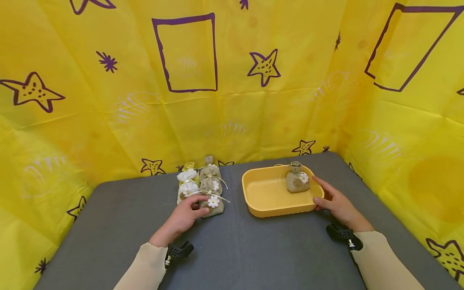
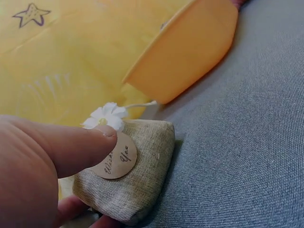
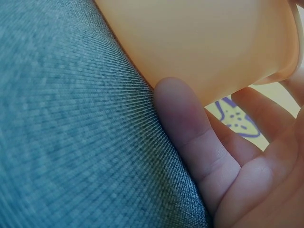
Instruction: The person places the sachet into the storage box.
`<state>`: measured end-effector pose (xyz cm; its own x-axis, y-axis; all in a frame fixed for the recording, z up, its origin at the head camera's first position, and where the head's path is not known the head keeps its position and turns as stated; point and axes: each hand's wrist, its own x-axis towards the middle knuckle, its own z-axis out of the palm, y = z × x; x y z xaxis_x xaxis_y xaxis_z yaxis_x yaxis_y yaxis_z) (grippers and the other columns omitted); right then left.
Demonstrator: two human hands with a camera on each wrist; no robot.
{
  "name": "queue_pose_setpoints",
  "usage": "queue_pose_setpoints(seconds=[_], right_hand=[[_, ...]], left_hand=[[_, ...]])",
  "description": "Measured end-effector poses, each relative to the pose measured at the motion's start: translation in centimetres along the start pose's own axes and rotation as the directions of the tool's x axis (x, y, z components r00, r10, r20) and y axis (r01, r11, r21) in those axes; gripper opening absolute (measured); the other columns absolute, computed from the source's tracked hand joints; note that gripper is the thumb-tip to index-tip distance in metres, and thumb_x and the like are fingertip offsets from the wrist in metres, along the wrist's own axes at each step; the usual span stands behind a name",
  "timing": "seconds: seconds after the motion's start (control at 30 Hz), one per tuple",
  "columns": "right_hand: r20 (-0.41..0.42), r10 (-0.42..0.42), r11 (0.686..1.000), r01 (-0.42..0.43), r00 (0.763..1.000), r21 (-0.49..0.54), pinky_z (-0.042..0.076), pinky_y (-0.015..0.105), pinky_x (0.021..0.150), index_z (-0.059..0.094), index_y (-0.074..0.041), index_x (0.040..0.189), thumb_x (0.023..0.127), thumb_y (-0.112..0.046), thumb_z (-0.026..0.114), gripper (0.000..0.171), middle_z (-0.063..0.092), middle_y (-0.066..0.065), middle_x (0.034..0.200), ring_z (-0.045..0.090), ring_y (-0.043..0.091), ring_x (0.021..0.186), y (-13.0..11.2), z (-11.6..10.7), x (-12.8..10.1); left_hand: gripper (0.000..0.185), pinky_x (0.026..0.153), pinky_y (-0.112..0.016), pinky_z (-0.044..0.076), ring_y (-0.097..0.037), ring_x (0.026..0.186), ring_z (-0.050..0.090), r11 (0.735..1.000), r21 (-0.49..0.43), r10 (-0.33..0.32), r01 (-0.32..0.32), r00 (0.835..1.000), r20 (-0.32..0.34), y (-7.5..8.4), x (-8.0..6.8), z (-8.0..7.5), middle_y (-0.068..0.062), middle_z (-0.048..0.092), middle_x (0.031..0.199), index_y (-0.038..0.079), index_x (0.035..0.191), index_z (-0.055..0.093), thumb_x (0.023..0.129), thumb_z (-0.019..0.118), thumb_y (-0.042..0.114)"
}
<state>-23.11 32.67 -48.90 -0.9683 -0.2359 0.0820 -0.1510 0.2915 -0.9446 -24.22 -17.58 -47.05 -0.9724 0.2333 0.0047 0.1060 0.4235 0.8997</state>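
Observation:
My left hand [image 1: 182, 214] grips a small grey-brown drawstring pouch [image 2: 151, 164], thumb across its front and fingers round the other side. A white flower [image 2: 107, 117] and a round paper tag [image 2: 119, 159] decorate this pouch. At the right, my right hand [image 1: 340, 206] holds the end of a yellow-orange tray [image 1: 282, 210]; in the right wrist view its thumb [image 3: 183, 111] presses low on the outer wall. Inside the tray's right half, a similar pouch [image 1: 295, 184] stands upright with a white flower on it.
Just beyond my left hand, a white pouch [image 1: 188, 186], a yellow-green pouch [image 1: 189, 165] and another grey-brown pouch [image 1: 207, 182] stand close together. Yellow patterned cloth [image 1: 232, 108] rises behind and beside the grey-covered table [image 1: 253, 253].

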Motion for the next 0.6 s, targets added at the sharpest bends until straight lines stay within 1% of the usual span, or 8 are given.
queue_pose_setpoints(seconds=[0.1, 0.17, 0.23, 0.33, 0.4, 0.5, 0.53, 0.6], right_hand=[[0.000, -0.005, 1.000, 0.005, 1.000, 0.005, 0.055, 0.033, 0.077, 0.025, -0.013, 0.159, 0.101, -0.012, 0.060, 0.068, 0.029, 0.025, 0.151, 0.060, 0.024, 0.095, 0.07, -0.03, -0.04], [0.001, -0.009, 1.000, 0.009, 1.000, 0.015, 0.055, 0.033, 0.076, 0.025, -0.012, 0.159, 0.101, -0.011, 0.059, 0.068, 0.030, 0.026, 0.150, 0.061, 0.024, 0.095, 0.13, -0.04, -0.07], [0.001, -0.013, 1.000, 0.013, 1.000, 0.024, 0.055, 0.033, 0.076, 0.024, -0.011, 0.159, 0.101, -0.010, 0.059, 0.068, 0.030, 0.026, 0.150, 0.061, 0.024, 0.094, 0.16, -0.04, -0.10], [0.002, -0.017, 0.999, 0.017, 1.000, 0.034, 0.055, 0.033, 0.076, 0.024, -0.011, 0.159, 0.101, -0.009, 0.059, 0.068, 0.030, 0.026, 0.150, 0.061, 0.024, 0.093, 0.17, -0.03, -0.09], [0.001, -0.017, 0.999, 0.017, 1.000, 0.037, 0.055, 0.033, 0.075, 0.025, -0.011, 0.159, 0.100, -0.009, 0.059, 0.068, 0.030, 0.026, 0.150, 0.061, 0.024, 0.093, 0.18, -0.02, -0.07], [0.002, -0.015, 0.999, 0.015, 1.000, 0.041, 0.055, 0.033, 0.076, 0.025, -0.011, 0.159, 0.100, -0.009, 0.059, 0.068, 0.029, 0.026, 0.150, 0.061, 0.024, 0.094, 0.18, -0.02, -0.03], [0.002, -0.014, 0.999, 0.014, 1.000, 0.042, 0.055, 0.033, 0.076, 0.025, -0.011, 0.159, 0.100, -0.009, 0.059, 0.068, 0.030, 0.026, 0.150, 0.061, 0.024, 0.094, 0.17, -0.02, -0.02], [0.002, -0.013, 0.999, 0.013, 1.000, 0.039, 0.055, 0.033, 0.076, 0.025, -0.011, 0.159, 0.100, -0.010, 0.059, 0.068, 0.030, 0.026, 0.150, 0.061, 0.024, 0.094, 0.15, -0.04, -0.02]], left_hand=[[0.025, 0.069, -0.033, 0.044, -0.020, 0.087, 0.056, 1.000, 0.016, -0.001, 0.001, 1.000, -0.014, 0.11, 0.04, 0.27, -0.004, 0.065, 0.109, 0.010, 0.113, 0.072, 0.088, 0.077, 0.009], [0.020, 0.067, -0.033, 0.043, -0.019, 0.082, 0.054, 0.999, 0.038, 0.002, -0.001, 1.000, -0.019, 0.25, -0.01, 0.40, -0.002, 0.065, 0.098, 0.012, 0.107, 0.072, 0.088, 0.077, 0.009], [0.017, 0.065, -0.033, 0.042, -0.019, 0.078, 0.053, 0.998, 0.056, 0.020, -0.019, 1.000, -0.016, 0.39, -0.09, 0.52, -0.001, 0.063, 0.091, 0.013, 0.103, 0.072, 0.088, 0.077, 0.010], [0.019, 0.067, -0.033, 0.043, -0.018, 0.078, 0.052, 0.994, 0.086, 0.067, -0.065, 0.997, -0.022, 0.46, -0.14, 0.71, 0.000, 0.061, 0.096, 0.017, 0.103, 0.071, 0.087, 0.078, 0.008], [0.026, 0.070, -0.033, 0.044, -0.019, 0.080, 0.052, 0.988, 0.105, 0.118, -0.116, 0.993, -0.020, 0.43, -0.10, 0.81, -0.001, 0.061, 0.104, 0.018, 0.109, 0.072, 0.087, 0.077, 0.007], [0.038, 0.076, -0.036, 0.046, -0.018, 0.088, 0.056, 0.971, 0.164, 0.178, -0.174, 0.984, -0.007, 0.36, -0.01, 0.90, -0.004, 0.059, 0.124, 0.020, 0.122, 0.072, 0.087, 0.077, 0.006], [0.041, 0.078, -0.037, 0.047, -0.018, 0.091, 0.057, 0.965, 0.181, 0.193, -0.190, 0.981, 0.004, 0.37, 0.00, 0.90, -0.006, 0.058, 0.128, 0.020, 0.125, 0.071, 0.087, 0.077, 0.007], [0.042, 0.081, -0.039, 0.048, -0.019, 0.098, 0.058, 0.954, 0.212, 0.214, -0.214, 0.977, 0.023, 0.39, 0.07, 0.88, -0.008, 0.057, 0.133, 0.020, 0.127, 0.071, 0.088, 0.077, 0.008]])
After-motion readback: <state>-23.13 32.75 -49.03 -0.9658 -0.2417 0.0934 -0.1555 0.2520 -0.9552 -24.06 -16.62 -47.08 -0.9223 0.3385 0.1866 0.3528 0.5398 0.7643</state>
